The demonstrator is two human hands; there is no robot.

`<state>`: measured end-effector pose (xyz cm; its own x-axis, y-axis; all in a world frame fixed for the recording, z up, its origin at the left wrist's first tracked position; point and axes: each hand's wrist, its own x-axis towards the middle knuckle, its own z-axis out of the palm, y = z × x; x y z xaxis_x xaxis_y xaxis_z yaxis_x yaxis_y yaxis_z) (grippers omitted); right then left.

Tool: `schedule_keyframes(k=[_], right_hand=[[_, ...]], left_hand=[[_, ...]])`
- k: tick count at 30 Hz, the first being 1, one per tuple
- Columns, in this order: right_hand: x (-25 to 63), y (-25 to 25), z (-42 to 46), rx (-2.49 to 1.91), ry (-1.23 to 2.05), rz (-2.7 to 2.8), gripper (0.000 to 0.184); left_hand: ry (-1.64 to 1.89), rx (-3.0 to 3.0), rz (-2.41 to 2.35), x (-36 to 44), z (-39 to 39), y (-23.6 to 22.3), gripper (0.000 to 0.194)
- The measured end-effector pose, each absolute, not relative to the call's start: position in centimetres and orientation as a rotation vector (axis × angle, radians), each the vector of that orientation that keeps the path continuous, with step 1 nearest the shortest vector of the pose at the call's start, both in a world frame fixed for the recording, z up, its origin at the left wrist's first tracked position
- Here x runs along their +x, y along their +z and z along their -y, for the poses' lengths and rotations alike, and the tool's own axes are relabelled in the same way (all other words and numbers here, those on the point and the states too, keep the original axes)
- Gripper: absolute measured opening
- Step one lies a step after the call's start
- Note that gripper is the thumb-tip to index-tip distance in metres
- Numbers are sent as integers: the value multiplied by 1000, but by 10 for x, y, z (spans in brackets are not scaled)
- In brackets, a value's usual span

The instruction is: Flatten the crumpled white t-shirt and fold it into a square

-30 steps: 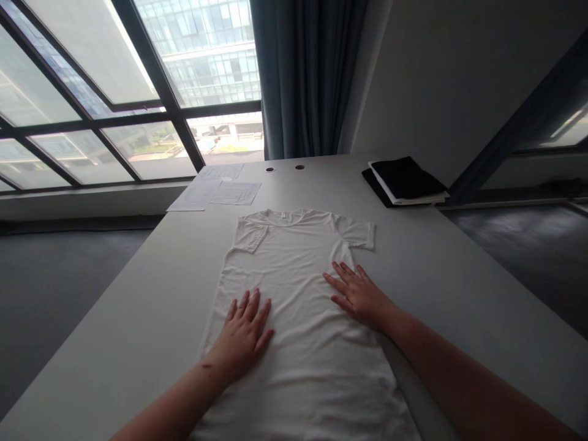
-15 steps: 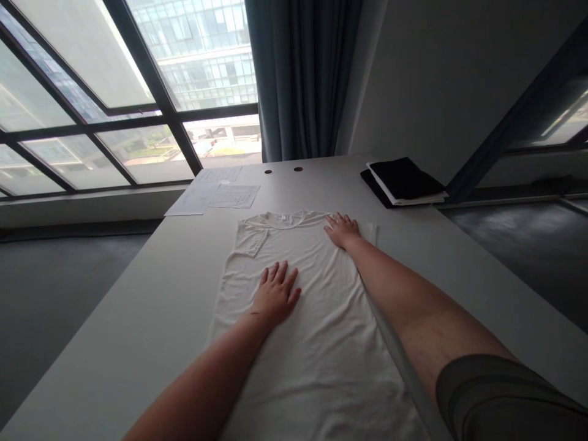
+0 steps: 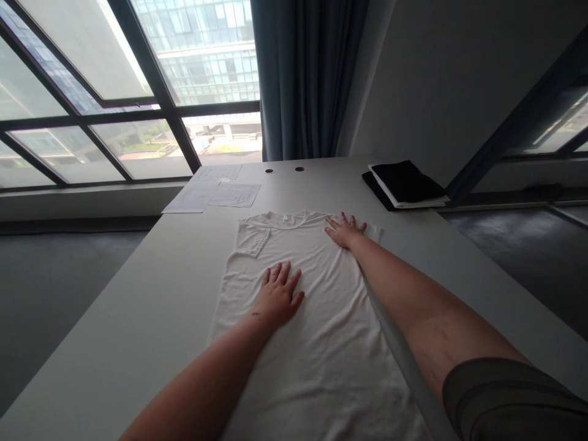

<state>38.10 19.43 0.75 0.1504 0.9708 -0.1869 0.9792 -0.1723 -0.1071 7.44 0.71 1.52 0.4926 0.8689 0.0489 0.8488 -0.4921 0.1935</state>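
A white T-shirt [image 3: 316, 343] lies spread out flat on a long white table [image 3: 151, 312], collar away from me. My left hand [image 3: 278, 298] rests flat on the middle of the shirt, fingers spread, holding nothing. My right hand [image 3: 345, 230] is stretched far forward and lies flat on the shirt's right shoulder next to the collar, fingers apart. The shirt's left sleeve is folded in over the chest; my right forearm covers most of the right sleeve.
Sheets of paper [image 3: 215, 191] lie at the table's far left. A black folder stack [image 3: 404, 183] sits at the far right. Two round cable holes [image 3: 283, 169] are near the far edge. A dark curtain [image 3: 303, 73] and large windows stand behind.
My right hand slid from the shirt's right side up to its right shoulder. My left hand moved forward and a little right on the shirt's middle.
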Motion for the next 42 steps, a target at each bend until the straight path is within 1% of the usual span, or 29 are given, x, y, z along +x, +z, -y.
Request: schedule_keyframes(k=[6, 16, 21, 24, 27, 31, 33, 37, 40, 42], right_hand=[[380, 2, -181, 2326, -149, -2178, 70], [416, -18, -170, 2483, -287, -1992, 70], [436, -19, -177, 2601, -232, -2028, 59], [446, -10, -173, 2626, -139, -2090, 52], [457, -2, -162, 2719, 10, -1992, 46], [465, -1, -146, 2804, 177, -1764, 51], [465, -4, -142, 2836, 218, -1726, 55], [463, -5, -142, 2970, 184, -1588, 58], [466, -4, -143, 3050, 122, -1512, 55], [469, -5, -144, 3076, 111, -1529, 49]], left_hand=[[184, 2563, -1486, 75, -8, 17, 63], [169, 2546, -1466, 73, -10, 19, 63], [172, 2541, -1462, 73, -10, 21, 63], [171, 2538, -1457, 73, -10, 21, 63], [172, 2551, -1431, 72, -11, 20, 64], [176, 2673, -1206, 73, -2, 17, 60], [181, 2735, -1054, 77, 8, 18, 62], [177, 2812, -841, 95, 37, 28, 68], [142, 2840, -674, 113, 61, 39, 71], [101, 2826, -573, 123, 75, 44, 73]])
